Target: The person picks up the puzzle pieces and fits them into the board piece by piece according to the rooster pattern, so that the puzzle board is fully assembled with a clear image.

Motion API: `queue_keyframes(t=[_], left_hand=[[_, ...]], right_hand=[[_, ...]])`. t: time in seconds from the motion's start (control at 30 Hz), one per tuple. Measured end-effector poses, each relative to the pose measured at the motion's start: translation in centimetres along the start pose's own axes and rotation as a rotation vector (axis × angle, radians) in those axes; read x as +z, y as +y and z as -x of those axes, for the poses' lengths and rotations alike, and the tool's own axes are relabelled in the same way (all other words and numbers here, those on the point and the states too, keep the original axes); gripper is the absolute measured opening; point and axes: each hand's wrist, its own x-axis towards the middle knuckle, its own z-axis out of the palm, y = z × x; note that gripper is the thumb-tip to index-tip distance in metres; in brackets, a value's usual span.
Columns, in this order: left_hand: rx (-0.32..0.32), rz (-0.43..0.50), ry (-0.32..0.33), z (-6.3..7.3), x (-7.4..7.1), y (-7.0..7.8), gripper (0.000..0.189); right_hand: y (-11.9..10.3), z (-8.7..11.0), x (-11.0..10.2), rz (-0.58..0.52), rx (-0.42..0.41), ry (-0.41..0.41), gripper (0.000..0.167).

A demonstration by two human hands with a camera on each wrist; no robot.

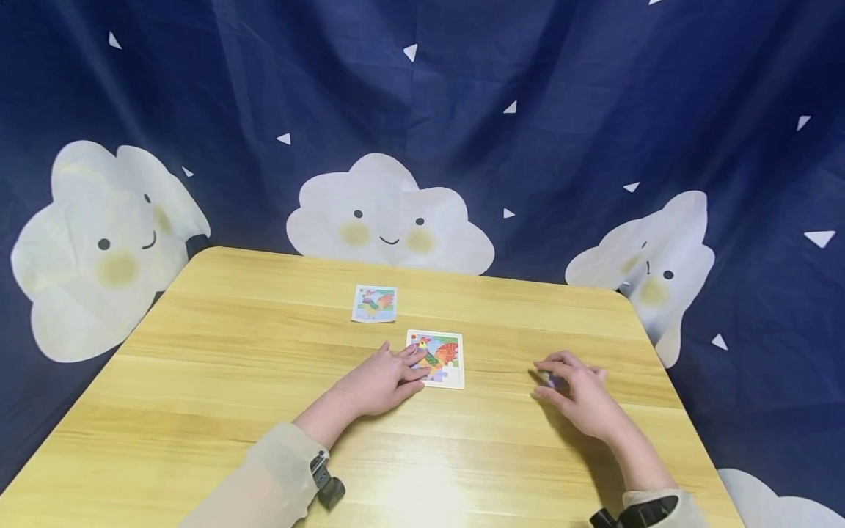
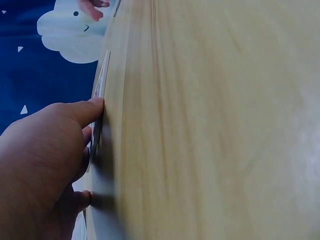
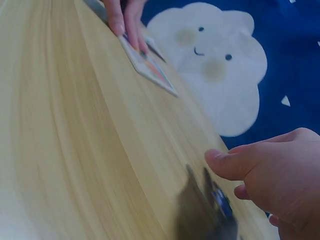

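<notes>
A jigsaw puzzle (image 1: 450, 352) of a colourful rooster in a white frame lies flat on the table; bare white tray shows at its lower right. My left hand (image 1: 386, 378) rests on its left side, fingers stretched over the picture and the thumb by the near edge. In the left wrist view the thumb touches the rim of the puzzle tray (image 2: 101, 82). My right hand (image 1: 584, 396) is apart, to the right, thumb and fingers spread around small purplish puzzle pieces (image 1: 551, 379). In the right wrist view the thumb stands clear of these pieces (image 3: 221, 202); the other fingertips are hidden.
A paper card (image 1: 375, 303) with the same rooster picture lies behind the puzzle, slightly left. The wooden table (image 1: 264, 308) meets a dark blue curtain (image 1: 462, 88) with smiling clouds along its far side.
</notes>
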Motion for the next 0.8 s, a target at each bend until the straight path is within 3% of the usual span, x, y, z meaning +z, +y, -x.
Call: queue_keyframes(t=[0.43, 0.8], left_hand=[[-0.009, 0.014, 0.005, 0.0, 0.1, 0.0, 0.038], [-0.015, 0.016, 0.002, 0.1, 0.0, 0.2, 0.040]], right_hand=[[2.0, 0.4, -0.6, 0.067, 0.079, -0.004, 0.041], [2.5, 0.0, -0.4, -0.006, 0.145, 0.011, 0.043]])
